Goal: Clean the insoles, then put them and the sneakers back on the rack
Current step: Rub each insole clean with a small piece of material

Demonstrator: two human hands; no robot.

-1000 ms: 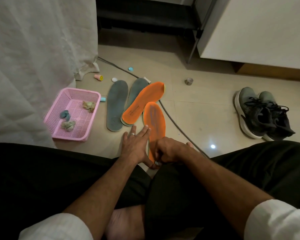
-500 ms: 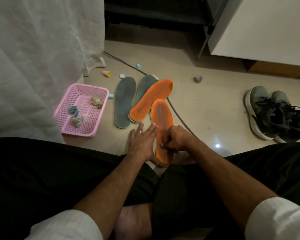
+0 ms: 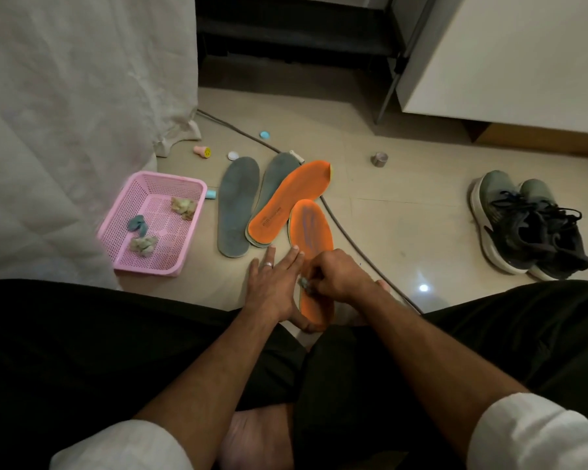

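Insole being cleaned: our near orange insole (image 3: 311,232) lies on the floor just ahead of our crossed legs.
Left hand: our left hand (image 3: 272,286) lies flat with fingers straight, pressing the insole's left edge.
Right hand: our right hand (image 3: 336,278) curls round a small grey wad (image 3: 304,283) held on the insole.
Other insoles: second orange insole (image 3: 292,201) overlaps two grey insoles (image 3: 236,205).
Sneakers: the pair of sneakers (image 3: 523,222) sits well apart to our right.
Basket: pink basket (image 3: 116,228) to the left holds crumpled wads.
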